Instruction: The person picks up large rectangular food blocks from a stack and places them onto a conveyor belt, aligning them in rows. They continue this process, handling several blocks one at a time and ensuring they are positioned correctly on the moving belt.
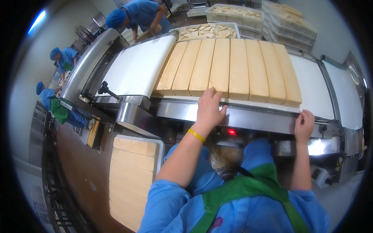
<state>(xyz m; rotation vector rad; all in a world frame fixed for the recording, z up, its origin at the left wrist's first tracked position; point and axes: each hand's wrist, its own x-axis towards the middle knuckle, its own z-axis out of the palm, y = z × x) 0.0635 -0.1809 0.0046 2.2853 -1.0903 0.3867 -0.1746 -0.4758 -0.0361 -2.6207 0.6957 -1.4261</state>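
Note:
A row of several long, pale yellow blocks [239,70] lies side by side on the white belt of a conveyor [312,85]. My left hand [210,106] is at the near ends of the middle blocks, its fingertips touching one of them and its thumb apart. A yellow band circles that wrist. To the right of the row, my right hand [304,126] rests at the conveyor's metal front edge [256,120]. Its fingers are bent, and I see nothing held in them.
A tray of similar blocks [130,174] stands low on my left. Behind the conveyor are a bin of flat pale pieces [210,31] and stacked white crates [289,25]. A person [142,15] in blue bends over at the back; two people [58,93] work far left. A black knob [103,87] juts out.

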